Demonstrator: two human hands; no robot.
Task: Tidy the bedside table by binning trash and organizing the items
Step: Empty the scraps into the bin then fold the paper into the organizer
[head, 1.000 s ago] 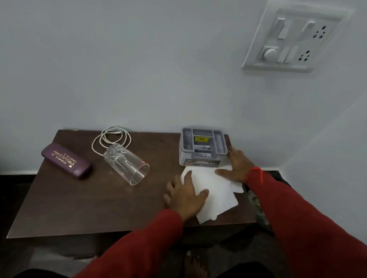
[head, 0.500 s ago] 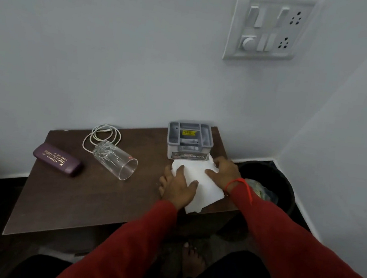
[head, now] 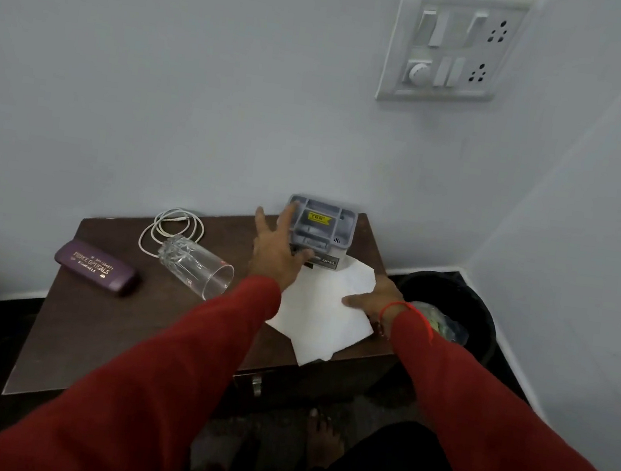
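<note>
At the frame's centre, the left hand (head: 274, 254) reached with fingers spread, unclenched, against the grey box (head: 320, 230) standing on the paper's (head: 321, 311) upper edge. The right hand (head: 373, 301) pressed flat, fingers straight, on the paper. Lifting the box clear first would probably free the sheet without tearing.

Purple spectacle case (head: 97, 267), well left of the left hand (head: 274, 254): gold lettering "PRINCE OPTICALS"; smaller lines above and below illegible. Grey organizer box (head: 320, 232), at that hand's fingertips: front label ends "OPEL"; yellow sticker inside, print too small to read.
</note>
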